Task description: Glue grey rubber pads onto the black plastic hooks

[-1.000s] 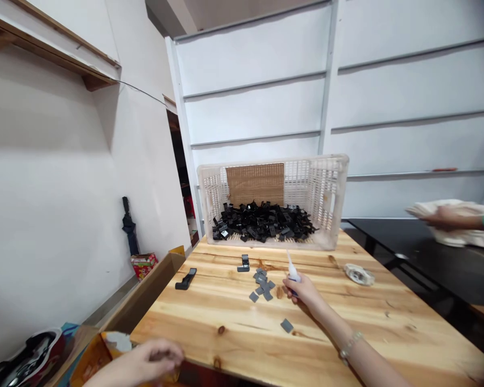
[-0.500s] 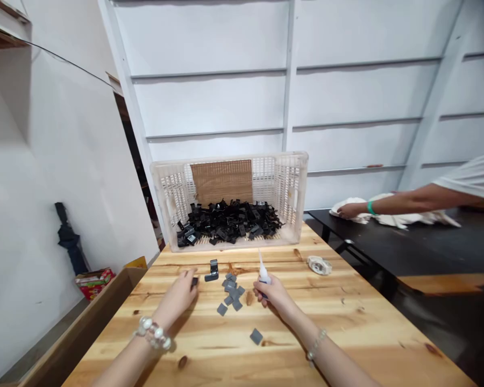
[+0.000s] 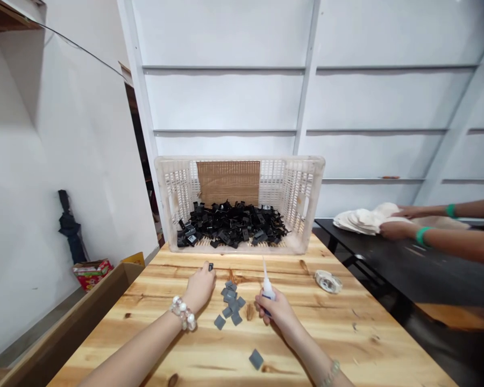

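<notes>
My left hand (image 3: 200, 284) is closed around a small black plastic part (image 3: 211, 266); only its top end shows past my fingers. Whether a second dark piece is also in this hand is hidden. In my right hand (image 3: 277, 312) is a small white glue bottle (image 3: 268, 290), gripped low, its long thin nozzle pointing up and away from me. Between the two hands lies a loose pile of flat grey square pads (image 3: 233, 302). One grey pad (image 3: 256, 359) lies apart, closer to me.
A white plastic crate (image 3: 242, 250) on its side holds many black parts (image 3: 236, 223) at the back of the wooden table (image 3: 210, 349). A tape roll (image 3: 328, 281) lies to the right. Beyond, another person's hands (image 3: 399, 228) handle white cloth pieces (image 3: 358, 219) on a dark table.
My left hand has moved right and forward and closed on the black part that stood on the table. My right hand still holds the glue bottle. The view has shifted slightly.
</notes>
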{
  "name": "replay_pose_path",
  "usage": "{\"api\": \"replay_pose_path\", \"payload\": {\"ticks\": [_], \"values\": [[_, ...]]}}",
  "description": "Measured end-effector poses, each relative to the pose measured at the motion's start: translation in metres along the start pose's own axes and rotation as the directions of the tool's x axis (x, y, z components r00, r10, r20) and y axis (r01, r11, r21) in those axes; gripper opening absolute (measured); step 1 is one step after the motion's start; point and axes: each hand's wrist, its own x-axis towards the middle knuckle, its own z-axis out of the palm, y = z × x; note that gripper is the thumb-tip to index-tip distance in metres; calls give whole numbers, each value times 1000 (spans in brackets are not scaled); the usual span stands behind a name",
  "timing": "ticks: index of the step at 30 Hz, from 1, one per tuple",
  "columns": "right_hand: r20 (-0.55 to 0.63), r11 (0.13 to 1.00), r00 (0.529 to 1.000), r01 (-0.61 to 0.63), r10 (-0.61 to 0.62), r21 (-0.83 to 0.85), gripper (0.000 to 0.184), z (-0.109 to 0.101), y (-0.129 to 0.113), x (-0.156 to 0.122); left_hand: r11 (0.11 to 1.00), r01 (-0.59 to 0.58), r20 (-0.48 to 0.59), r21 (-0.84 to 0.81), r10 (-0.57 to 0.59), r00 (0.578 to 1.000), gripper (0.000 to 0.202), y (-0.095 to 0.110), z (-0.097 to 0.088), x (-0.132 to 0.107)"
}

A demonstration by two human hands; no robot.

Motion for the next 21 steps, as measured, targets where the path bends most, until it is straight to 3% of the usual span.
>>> {"api": "replay_pose_path", "payload": {"ticks": [3,9,12,16,21], "values": [[7,1000,1000,-8,8,-5,32,-1,1,-1,1000,28,-12,-13,-28,1000,31,-37,-2,-10],[-5,999,1000,-31,31,-19,29,-2,2,0,992,117,-38,-47,-119,992,31,-136,-17,-19],[-6,999,999,-33,33,-19,32,-2,0,-1,992,100,-35,-82,-103,994,25,-169,-24,-17],[-12,999,999,-32,32,-17,32,-2,-2,-2,989,56,-67,-134,-66,996,24,-181,-31,-12],[-7,999,999,-34,34,-12,31,-1,-3,-2,990,37,-131,-135,-55,990,32,-153,-34,5]]}}
